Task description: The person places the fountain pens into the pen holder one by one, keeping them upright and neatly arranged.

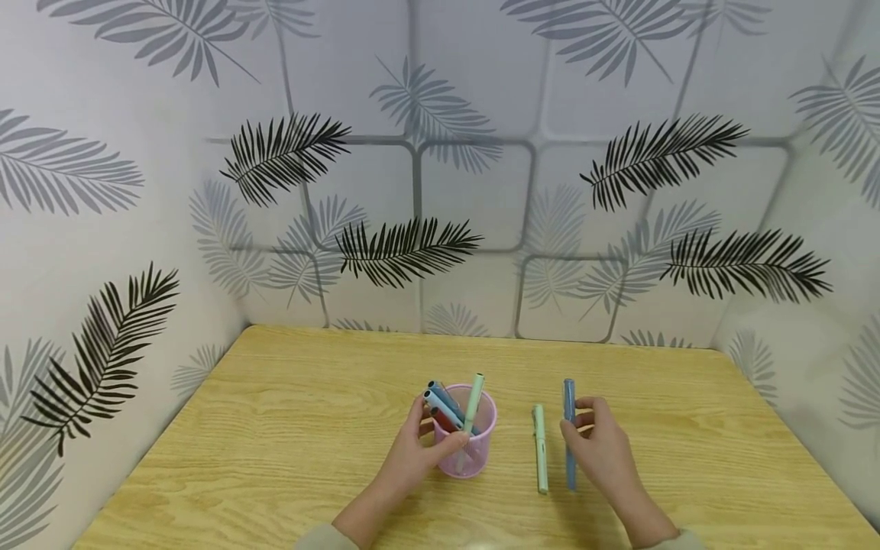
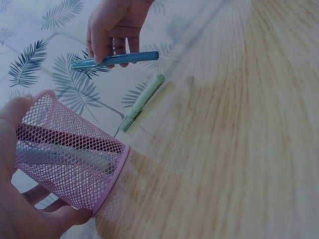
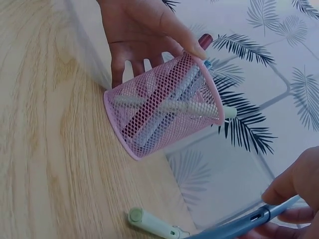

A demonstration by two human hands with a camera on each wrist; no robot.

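Note:
My left hand (image 1: 411,451) holds a pink mesh pen cup (image 1: 480,452) round its side, the thumb near the rim in the head view. Several pens stand leaning in the cup: a light green pen (image 1: 474,403), a dark red one (image 3: 205,41) and blue ones. To the right, my right hand (image 1: 606,449) pinches a blue pen (image 1: 570,466) between thumb and fingers. In the left wrist view this blue pen (image 2: 142,57) is held above the tabletop. Another light green pen (image 1: 540,451) lies on the table between the cup and the blue pen.
The wood-grain table (image 1: 275,428) extends to both sides and behind the cup. Walls with a leaf pattern (image 1: 467,298) stand along its back and sides.

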